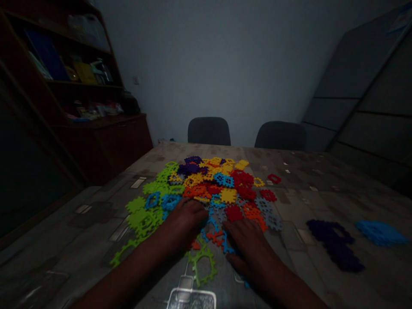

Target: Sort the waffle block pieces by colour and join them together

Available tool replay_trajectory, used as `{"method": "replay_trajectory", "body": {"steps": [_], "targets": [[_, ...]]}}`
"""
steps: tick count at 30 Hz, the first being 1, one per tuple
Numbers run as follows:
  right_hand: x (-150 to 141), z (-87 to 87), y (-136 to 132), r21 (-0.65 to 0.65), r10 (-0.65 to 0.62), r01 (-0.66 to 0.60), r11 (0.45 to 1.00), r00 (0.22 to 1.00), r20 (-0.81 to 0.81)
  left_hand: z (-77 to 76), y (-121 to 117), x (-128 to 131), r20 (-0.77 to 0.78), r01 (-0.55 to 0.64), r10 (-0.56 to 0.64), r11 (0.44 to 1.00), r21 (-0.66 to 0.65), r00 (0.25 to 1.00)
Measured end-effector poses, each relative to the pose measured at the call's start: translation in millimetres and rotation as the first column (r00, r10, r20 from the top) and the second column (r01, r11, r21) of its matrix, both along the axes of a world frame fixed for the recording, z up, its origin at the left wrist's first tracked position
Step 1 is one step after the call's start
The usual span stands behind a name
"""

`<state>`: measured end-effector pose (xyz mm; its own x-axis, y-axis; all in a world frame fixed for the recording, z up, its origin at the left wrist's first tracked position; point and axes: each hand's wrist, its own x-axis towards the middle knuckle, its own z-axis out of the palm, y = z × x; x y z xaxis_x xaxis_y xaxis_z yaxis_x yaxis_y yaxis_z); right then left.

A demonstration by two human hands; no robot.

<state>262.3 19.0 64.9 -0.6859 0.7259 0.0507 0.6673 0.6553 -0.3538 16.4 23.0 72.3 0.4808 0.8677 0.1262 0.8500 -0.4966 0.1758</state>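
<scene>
A heap of toothed plastic building pieces in many colours lies in the middle of the table, with a yellow square piece (228,196) near its centre. My left hand (186,219) rests palm down on the near left of the heap, fingers loosely bent over the pieces; its thumb is hidden. Blue pieces (170,201) lie beside it. On the near right side, my right hand (247,239) is open, its fingers stretched out by a red piece (233,213) and its thumb apart. Between my forearms lies a green frame piece (204,267). Beneath both palms the view is blocked.
To the right on the table (289,270) sit dark purple pieces (336,244) and a stack of blue pieces (381,232). Two dark chairs (209,131) stand along the far edge. A wooden shelf unit (119,141) is at the left. The room is dim.
</scene>
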Motion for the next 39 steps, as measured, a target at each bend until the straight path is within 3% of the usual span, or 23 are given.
{"method": "replay_trajectory", "body": {"steps": [4,8,12,18,22,26,30,35,39], "targets": [[5.4,-5.7,5.5,0.098,0.024,-0.016,0.995,0.996,-0.083,2.7,-5.9,3.3,0.017,0.009,-0.009,1.000,0.005,1.000],[23.9,9.6,11.7,0.187,-0.028,0.058,0.981,0.987,-0.159,11.8,-19.8,14.3,0.078,0.091,-0.087,0.995,-0.045,0.993],[42.0,26.2,4.0,0.079,-0.108,0.112,0.991,0.993,-0.053,11.7,-24.6,21.9,0.106,0.118,-0.110,0.991,-0.069,0.988],[34.2,20.1,-14.1,-0.106,-0.132,0.154,0.982,0.972,0.194,3.6,-16.8,15.4,0.122,0.196,-0.187,0.978,-0.066,0.975],[34.4,27.1,-13.5,-0.187,-0.120,0.175,0.967,0.955,0.271,3.5,-12.5,13.2,0.101,0.202,-0.196,0.978,-0.047,0.975],[56.7,37.6,-10.2,-0.189,0.022,0.007,0.982,0.988,0.153,4.4,-9.3,15.4,0.073,0.219,-0.215,0.975,-0.049,0.974],[71.0,30.2,-7.0,-0.204,0.181,-0.173,0.963,0.983,0.024,6.9,-6.1,16.3,0.038,0.187,-0.184,0.977,-0.099,0.982],[67.4,15.1,-1.5,-0.150,0.222,-0.227,0.962,0.974,-0.053,5.5,-2.2,11.6,0.067,0.181,-0.175,0.977,-0.108,0.982],[65.8,23.9,0.6,-0.160,0.168,-0.170,0.973,0.986,-0.026,-3.3,0.4,3.1,0.170,0.217,-0.204,0.974,-0.059,0.964]]}}
